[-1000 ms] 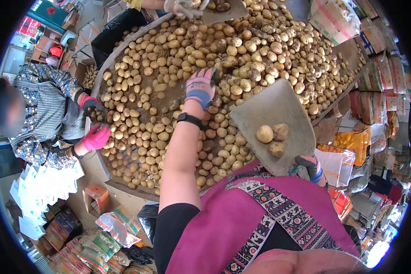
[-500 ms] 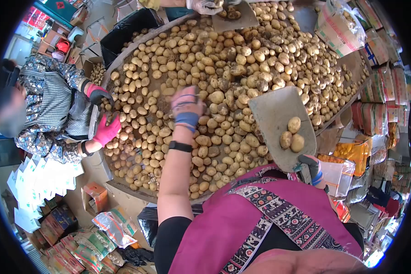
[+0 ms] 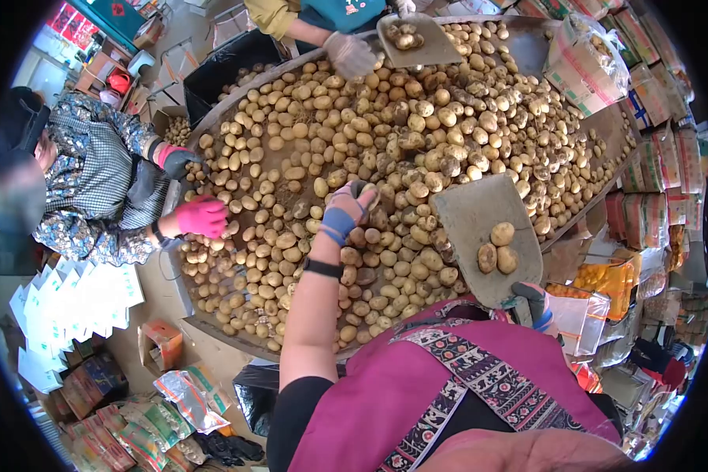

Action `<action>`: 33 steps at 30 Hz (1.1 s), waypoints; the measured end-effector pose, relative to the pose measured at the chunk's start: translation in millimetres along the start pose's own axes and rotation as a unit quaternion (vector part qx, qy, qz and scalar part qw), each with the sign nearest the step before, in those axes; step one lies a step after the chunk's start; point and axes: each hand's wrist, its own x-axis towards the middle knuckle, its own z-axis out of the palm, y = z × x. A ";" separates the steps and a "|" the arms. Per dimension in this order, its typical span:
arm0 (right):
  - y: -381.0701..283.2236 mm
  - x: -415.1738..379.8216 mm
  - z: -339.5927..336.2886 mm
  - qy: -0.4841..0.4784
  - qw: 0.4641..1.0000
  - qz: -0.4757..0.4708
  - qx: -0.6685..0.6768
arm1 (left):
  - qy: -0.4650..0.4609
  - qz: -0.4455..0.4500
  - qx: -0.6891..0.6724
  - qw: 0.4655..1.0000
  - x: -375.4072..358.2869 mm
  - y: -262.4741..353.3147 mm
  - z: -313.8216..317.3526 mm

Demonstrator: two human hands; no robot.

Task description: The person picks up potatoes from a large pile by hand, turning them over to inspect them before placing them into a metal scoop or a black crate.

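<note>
My left hand (image 3: 349,209), in a pink and blue glove with dark fingertips, is over the middle of the potato heap (image 3: 299,157). Its fingers are curled round what looks like a potato (image 3: 370,194), mostly covered by the hand. At my right side, my gloved right hand (image 3: 533,305) grips the handle end of a flat metal scoop (image 3: 480,212). Three potatoes (image 3: 508,259) lie together on the scoop, near its handle. The blade slants over the heap's near right part. Some potatoes in the heap are pale and clean, others dark with soil.
A co-worker's pink-gloved hand (image 3: 202,216) reaches into the heap at left. Across the table, another person's gloved hand (image 3: 351,55) is beside a second scoop (image 3: 419,41) carrying potatoes. A filled carton (image 3: 586,67) stands at the far right. Packed bags (image 3: 641,212) line the right side.
My left hand has shifted slightly right and down, and its fingers have curled. The far person's hand has moved onto the heap's edge. The left co-worker's pink glove has closed up.
</note>
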 end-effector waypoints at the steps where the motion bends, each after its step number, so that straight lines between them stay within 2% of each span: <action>1: -0.4 3.3 2.1 0.015 0.998 0.044 0.039 | -0.031 0.033 -0.209 0.977 -8.9 -1.5 10.0; 2: -1.3 3.1 10.2 0.017 0.998 0.049 0.044 | -0.058 0.062 -0.409 0.908 -17.9 5.1 22.0; 4: -3.3 -1.7 28.6 0.011 0.975 -0.056 -0.214 | -0.126 0.263 -0.227 0.929 -19.9 22.3 37.0; 5: -2.0 -3.4 19.6 -0.030 0.899 -0.181 -0.398 | -0.185 0.082 -0.246 0.948 -44.7 76.2 13.8; 6: -2.8 -3.4 19.8 -0.031 0.899 -0.185 -0.396 | -0.015 0.141 -0.041 0.989 -31.9 86.4 16.1; 8: -5.5 -2.2 21.3 -0.099 0.879 -0.254 -0.390 | 0.113 0.140 0.114 0.977 21.9 70.9 28.2; 9: -5.0 -0.8 13.6 -0.097 0.879 -0.257 -0.389 | 0.112 0.144 0.115 0.977 28.6 84.7 28.6; 11: 0.5 -1.4 -7.4 -0.026 0.975 -0.057 -0.214 | 0.119 0.192 0.188 0.956 37.1 106.7 38.4; 12: -2.7 -9.1 -5.8 -0.023 0.975 -0.055 -0.212 | 0.106 0.223 0.216 0.945 50.2 105.5 51.8; 14: -10.2 -16.6 -1.9 -0.074 0.873 -0.221 -0.429 | 0.097 0.211 0.321 0.918 70.7 92.8 74.8; 16: -0.9 -14.5 -19.9 -0.052 0.871 -0.256 -0.417 | 0.069 0.152 0.372 0.913 73.3 78.1 76.2; 17: 2.1 -14.2 -28.8 -0.033 0.865 -0.292 -0.407 | 0.033 0.094 0.338 0.936 65.8 77.6 66.4; 18: 1.3 -13.6 -33.6 -0.028 0.867 -0.290 -0.405 | 0.049 0.092 0.348 0.932 69.9 54.6 63.0; 19: 0.4 -12.5 -37.1 0.029 0.956 -0.173 -0.235 | 0.059 0.065 0.332 0.939 62.2 44.7 55.8; 20: 0.7 -8.9 -40.2 0.082 0.994 -0.044 -0.050 | 0.063 0.033 0.342 0.937 59.7 26.3 46.8; 21: 0.9 -8.0 -46.0 0.082 0.995 -0.040 -0.042 | 0.085 0.018 0.383 0.920 51.4 11.8 35.5; 22: -0.3 -7.8 -54.2 0.088 0.991 -0.043 -0.087 | 0.153 0.047 0.331 0.930 48.8 -19.3 29.5; 23: -0.6 -5.7 -57.7 0.093 0.986 -0.049 -0.130 | 0.106 -0.048 0.347 0.930 31.9 -7.7 8.4; 24: 1.7 -4.6 -55.3 0.094 0.987 -0.047 -0.121 | 0.125 -0.017 0.391 0.912 21.7 -20.2 -3.1; 26: 1.3 -0.3 -45.1 0.083 0.995 -0.047 0.010 | 0.107 -0.143 0.312 0.933 12.7 -17.4 -19.2; 27: -3.0 -1.4 -40.7 0.069 0.996 -0.047 -0.020 | 0.155 -0.140 0.369 0.905 8.8 -8.5 -18.0; 28: -1.4 -1.3 -36.5 0.068 0.997 -0.044 -0.018 | 0.154 -0.142 0.372 0.904 9.7 -1.7 -15.2; 30: -0.7 -0.8 -30.2 0.033 0.983 -0.146 -0.111 | 0.199 0.016 0.304 0.932 24.3 14.9 -5.2; 31: 4.5 3.5 -40.4 0.033 0.982 -0.147 -0.113 | 0.191 0.080 0.318 0.925 33.4 24.4 6.1; 33: 15.9 15.5 -69.2 0.024 0.926 -0.214 -0.310 | 0.149 0.116 0.318 0.929 50.9 70.6 28.9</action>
